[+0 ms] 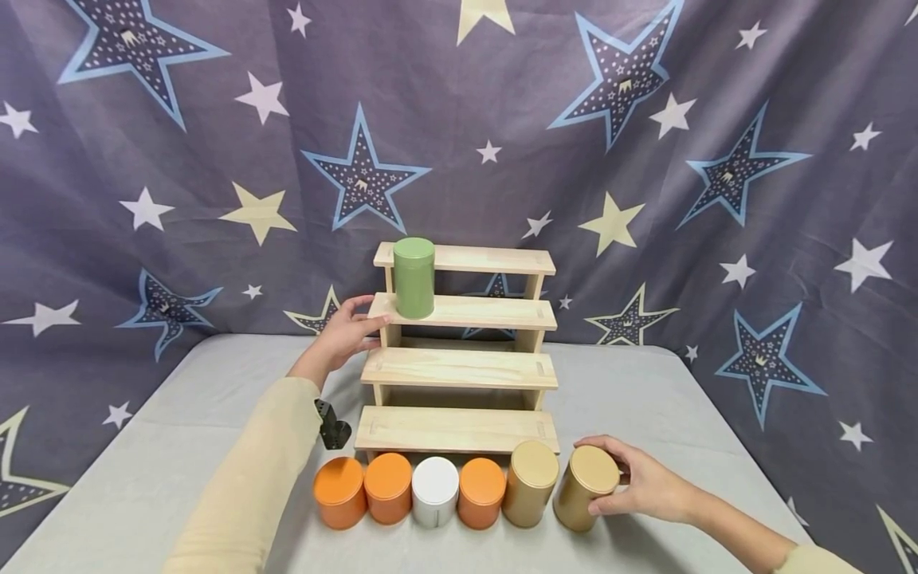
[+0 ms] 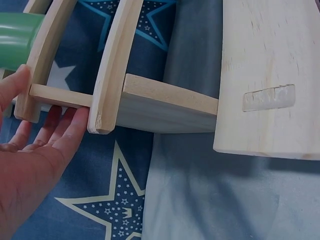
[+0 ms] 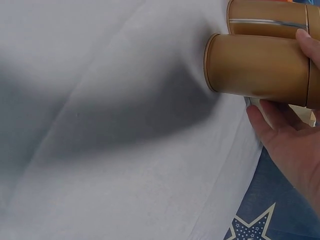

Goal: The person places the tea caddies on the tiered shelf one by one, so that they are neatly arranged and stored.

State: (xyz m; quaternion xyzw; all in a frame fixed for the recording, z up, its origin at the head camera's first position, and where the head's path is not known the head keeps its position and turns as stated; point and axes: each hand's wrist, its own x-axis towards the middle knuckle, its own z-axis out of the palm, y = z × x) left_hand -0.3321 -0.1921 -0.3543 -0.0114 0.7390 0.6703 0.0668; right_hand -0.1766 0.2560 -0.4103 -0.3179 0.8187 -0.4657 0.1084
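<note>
My right hand (image 1: 656,486) holds the gold canister (image 1: 584,498) at the right end of a row, thumb on the near side and fingers behind. In the right wrist view that gold canister (image 3: 255,67) lies close to a second gold one (image 3: 265,15); I cannot tell whether its base touches the cloth. My left hand (image 1: 346,335) grips the left end of a wooden stepped stand (image 1: 459,430) near its second-highest shelf. In the left wrist view, the thumb lies at the shelf's edge and the fingers reach under. A green canister (image 1: 414,279) stands upright on that shelf, just right of this hand.
Before the stand, orange tins (image 1: 340,494), a white tin (image 1: 434,494) and another gold canister (image 1: 529,486) line up on a pale cloth-covered table (image 1: 667,414). A star-patterned curtain (image 1: 459,175) hangs directly behind. A black device (image 1: 332,426) is worn on the left wrist.
</note>
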